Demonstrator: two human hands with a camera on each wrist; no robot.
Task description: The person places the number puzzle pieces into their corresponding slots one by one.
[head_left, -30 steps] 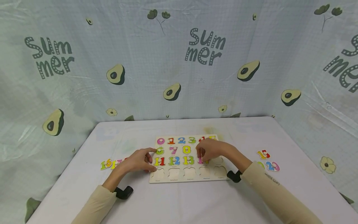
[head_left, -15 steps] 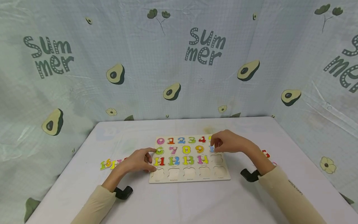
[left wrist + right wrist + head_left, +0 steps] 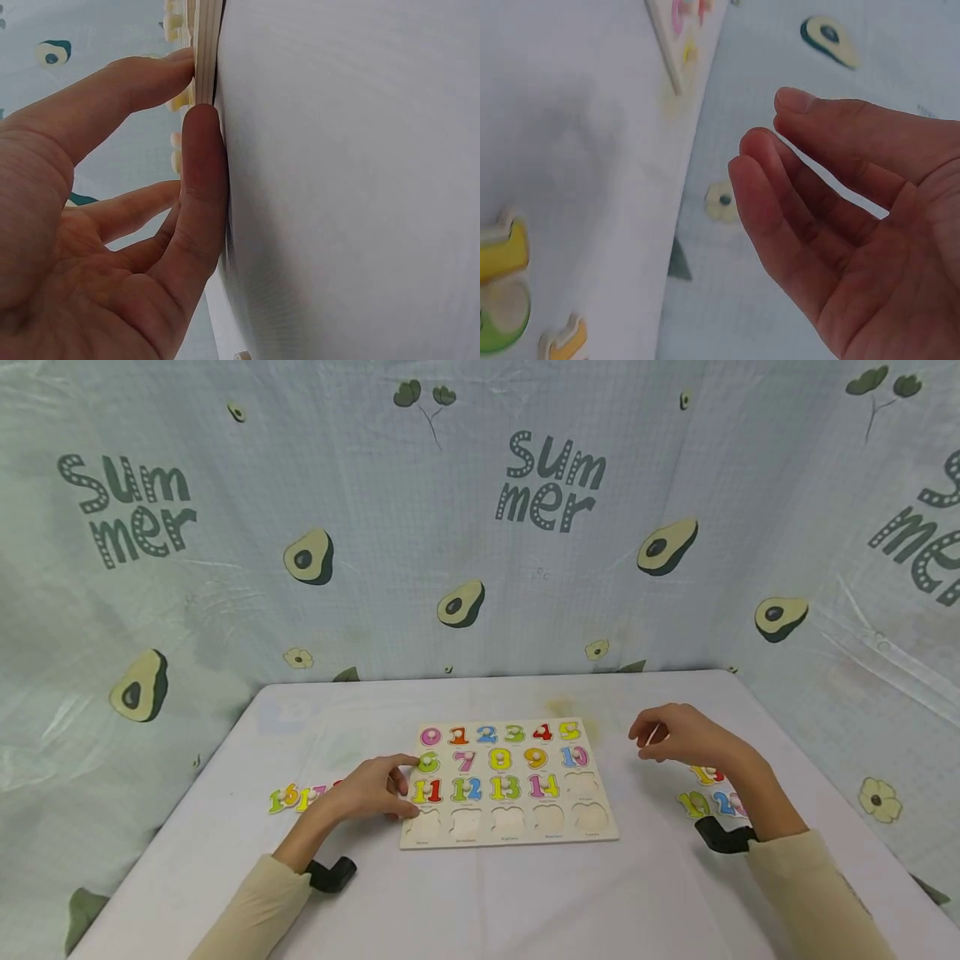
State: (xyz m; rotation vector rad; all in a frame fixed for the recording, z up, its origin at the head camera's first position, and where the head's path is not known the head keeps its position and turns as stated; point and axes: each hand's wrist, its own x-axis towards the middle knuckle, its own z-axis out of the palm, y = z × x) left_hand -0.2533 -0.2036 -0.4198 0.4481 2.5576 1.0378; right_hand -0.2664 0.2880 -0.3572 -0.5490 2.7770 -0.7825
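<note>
Two loose number pieces (image 3: 298, 798), yellow and pink, lie at the far left of the white table (image 3: 480, 902), just beside the left wrist. Next comes the left hand (image 3: 367, 791), steadying the wooden number board (image 3: 507, 783) at its left edge: the left wrist view shows the thumb and a finger pressed against the board's thin side, fingers fairly straight, nothing closed in the palm. The board sits mid-table, a pale rectangle with coloured numerals 0 to 14 seated in three rows; the slot after 14 and the five slots of the nearest row are bare wood. Open table runs in front of the board to the near edge and behind it to the avocado-print backdrop (image 3: 480, 527). Right of the board, past a strip of bare table, the right hand (image 3: 678, 739) hangs above the surface, fingers loosely curved and spread, holding nothing. Under and just beyond it lie more loose pieces (image 3: 712, 793), yellow, green and blue, partly hidden by the wrist.
</note>
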